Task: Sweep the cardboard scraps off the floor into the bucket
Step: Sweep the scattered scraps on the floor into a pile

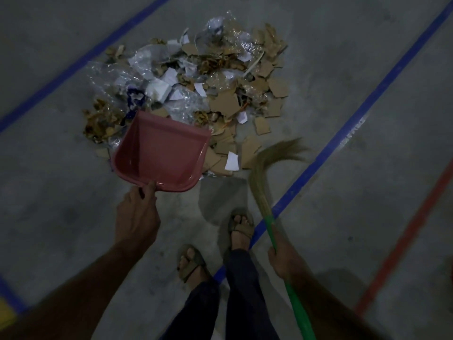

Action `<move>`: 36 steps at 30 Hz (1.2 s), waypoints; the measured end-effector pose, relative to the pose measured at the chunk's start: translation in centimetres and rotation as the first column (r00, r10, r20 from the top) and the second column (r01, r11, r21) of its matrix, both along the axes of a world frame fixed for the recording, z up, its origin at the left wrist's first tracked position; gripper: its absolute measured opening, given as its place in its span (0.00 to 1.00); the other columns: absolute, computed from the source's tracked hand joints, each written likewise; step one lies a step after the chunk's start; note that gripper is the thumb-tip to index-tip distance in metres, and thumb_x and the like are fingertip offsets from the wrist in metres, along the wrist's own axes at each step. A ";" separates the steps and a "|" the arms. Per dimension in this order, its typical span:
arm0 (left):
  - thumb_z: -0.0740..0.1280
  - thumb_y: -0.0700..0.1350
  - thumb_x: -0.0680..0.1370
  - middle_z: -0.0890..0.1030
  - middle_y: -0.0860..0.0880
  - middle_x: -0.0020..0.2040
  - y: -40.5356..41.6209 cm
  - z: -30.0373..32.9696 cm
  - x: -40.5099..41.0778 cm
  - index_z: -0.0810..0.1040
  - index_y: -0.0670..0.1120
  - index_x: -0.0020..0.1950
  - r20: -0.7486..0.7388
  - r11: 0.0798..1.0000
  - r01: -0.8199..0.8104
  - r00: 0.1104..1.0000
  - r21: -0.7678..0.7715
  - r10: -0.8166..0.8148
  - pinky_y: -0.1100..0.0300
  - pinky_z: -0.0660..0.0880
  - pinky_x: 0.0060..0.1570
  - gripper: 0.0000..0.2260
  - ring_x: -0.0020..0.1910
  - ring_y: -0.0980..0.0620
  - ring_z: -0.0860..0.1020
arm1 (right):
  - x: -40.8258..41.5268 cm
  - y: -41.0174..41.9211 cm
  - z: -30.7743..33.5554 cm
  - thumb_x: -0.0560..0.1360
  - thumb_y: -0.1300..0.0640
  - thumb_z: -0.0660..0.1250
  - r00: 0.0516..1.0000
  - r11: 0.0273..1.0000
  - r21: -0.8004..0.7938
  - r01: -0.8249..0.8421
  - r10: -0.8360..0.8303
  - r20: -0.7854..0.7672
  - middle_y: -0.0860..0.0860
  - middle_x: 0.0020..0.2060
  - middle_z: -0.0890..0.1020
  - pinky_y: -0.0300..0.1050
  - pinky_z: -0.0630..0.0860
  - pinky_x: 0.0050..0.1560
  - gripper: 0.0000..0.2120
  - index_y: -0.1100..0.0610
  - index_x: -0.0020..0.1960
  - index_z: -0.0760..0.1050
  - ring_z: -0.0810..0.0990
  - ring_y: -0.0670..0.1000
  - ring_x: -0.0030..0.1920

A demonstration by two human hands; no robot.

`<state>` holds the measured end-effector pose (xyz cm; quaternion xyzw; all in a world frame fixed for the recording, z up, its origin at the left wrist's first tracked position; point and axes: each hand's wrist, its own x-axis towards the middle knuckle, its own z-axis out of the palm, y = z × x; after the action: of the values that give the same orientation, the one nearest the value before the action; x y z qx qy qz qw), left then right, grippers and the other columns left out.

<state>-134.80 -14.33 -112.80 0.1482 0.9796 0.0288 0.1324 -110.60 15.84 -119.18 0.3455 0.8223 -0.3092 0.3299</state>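
A heap of cardboard scraps (225, 101), mixed with white paper and clear plastic film, lies on the grey concrete floor ahead of me. My left hand (137, 212) grips the near rim of a pink dustpan (159, 153), held at the heap's near left edge with nothing in it. My right hand (282, 258) grips the green handle of a grass broom (263, 173). Its bristles curve toward the heap's near right edge. No bucket is in view.
Blue tape lines (343, 133) cross the floor diagonally on both sides of the heap, and a red line (404, 236) runs at the right. My two sandalled feet (241, 227) stand just behind the dustpan and broom.
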 end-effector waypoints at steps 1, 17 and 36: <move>0.62 0.40 0.79 0.73 0.36 0.48 -0.4 0.0 0.3 0.71 0.43 0.71 0.002 1.000 0.006 1.000 -0.007 -0.006 0.44 0.70 0.39 0.20 0.42 0.34 0.75 | -0.6 -0.3 -0.6 0.79 0.50 0.57 0.998 0.998 -0.038 -0.048 0.046 -0.031 0.58 0.51 0.82 0.54 0.81 0.41 0.36 0.41 0.80 0.41 0.83 0.53 0.38; 0.60 0.38 0.79 0.73 0.38 0.46 -2.2 5.1 0.9 0.72 0.44 0.69 0.036 0.994 -0.097 0.995 0.050 0.095 0.48 0.68 0.37 0.17 0.40 0.37 0.74 | 0.9 1.4 10.3 0.81 0.51 0.59 0.966 0.982 0.187 -0.006 0.054 -0.252 0.55 0.61 0.76 0.52 0.76 0.55 0.34 0.30 0.76 0.44 0.78 0.58 0.57; 0.55 0.46 0.77 0.73 0.40 0.46 11.7 -1.0 -7.8 0.74 0.45 0.68 0.049 0.985 -0.173 0.984 -0.005 0.173 0.46 0.71 0.36 0.20 0.40 0.37 0.75 | -25.2 25.5 -2.4 0.81 0.54 0.57 0.987 0.961 0.250 -0.122 0.092 0.129 0.57 0.52 0.77 0.52 0.79 0.48 0.32 0.54 0.81 0.45 0.79 0.55 0.48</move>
<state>-142.60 -2.67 -113.77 0.0619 0.9852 0.0436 0.1536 -135.78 41.29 -121.59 0.3575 0.8525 -0.1611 0.3457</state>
